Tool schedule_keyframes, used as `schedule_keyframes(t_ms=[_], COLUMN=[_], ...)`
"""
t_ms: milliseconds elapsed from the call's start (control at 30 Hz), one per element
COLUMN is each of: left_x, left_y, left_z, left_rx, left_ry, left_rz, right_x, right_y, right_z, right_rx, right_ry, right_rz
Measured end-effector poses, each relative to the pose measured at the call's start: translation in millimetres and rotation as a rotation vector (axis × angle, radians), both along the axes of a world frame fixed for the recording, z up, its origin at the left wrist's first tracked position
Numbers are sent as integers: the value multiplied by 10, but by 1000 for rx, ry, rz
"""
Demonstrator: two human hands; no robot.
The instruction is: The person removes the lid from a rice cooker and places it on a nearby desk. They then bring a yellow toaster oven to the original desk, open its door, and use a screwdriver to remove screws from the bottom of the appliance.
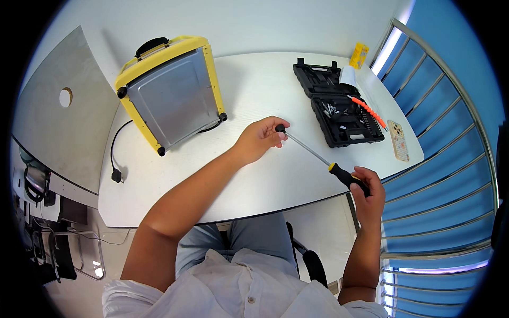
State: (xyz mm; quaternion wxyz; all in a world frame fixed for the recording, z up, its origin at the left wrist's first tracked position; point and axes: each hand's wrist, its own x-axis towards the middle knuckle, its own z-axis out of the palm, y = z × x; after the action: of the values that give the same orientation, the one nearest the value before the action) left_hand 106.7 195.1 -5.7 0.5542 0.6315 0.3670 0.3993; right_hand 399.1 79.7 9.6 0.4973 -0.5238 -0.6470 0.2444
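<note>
Head view, catalogued by me from the near edge outward.

1. Right hand (368, 191): nearest to me, just off the desk's near-right edge. Its fingers (373, 177) were clenched around the black-and-yellow handle of the screwdriver (323, 159).
2. Screwdriver: one long tool, held above the desk (175, 196) rather than lying on it. Its long axis ran on a diagonal, from the handle at the lower right up and leftward to the dark tip at the upper left. The bare metal shaft spanned the gap between the two hands.
3. Left hand (259, 139): farther in, over the middle of the desk. Its fingers (275, 139) were pinched on the tip end of the shaft; what sat at that tip I could not tell. So the tool lay from the left fingers down and to the right, and each hand held one end.
4. Yellow-framed appliance (169, 95): to the left of the left hand and apart from it, tipped so a grey metal panel faced up, its black cord trailing to a plug (116, 175) near the desk's left edge.
5. Open black tool case (339, 106): to the far right, well apart from both hands, with an orange bit strip (368, 110) across it.
6. Small yellow object (359, 55): at the far edge, beyond the case.
</note>
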Motion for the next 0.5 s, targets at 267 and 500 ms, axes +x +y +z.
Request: schedule_keyframes(t_ms=[267,500], left_x=[52,82], left_y=[-131,-209], left_z=[-31,-16], left_rx=[260,264], left_ry=[198,310], left_rz=[146,248], right_x=[-253,-412], right_y=[-195,-290], right_z=[20,46], right_rx=[58,248], right_ry=[-93,-317], right_rz=[-76,-115])
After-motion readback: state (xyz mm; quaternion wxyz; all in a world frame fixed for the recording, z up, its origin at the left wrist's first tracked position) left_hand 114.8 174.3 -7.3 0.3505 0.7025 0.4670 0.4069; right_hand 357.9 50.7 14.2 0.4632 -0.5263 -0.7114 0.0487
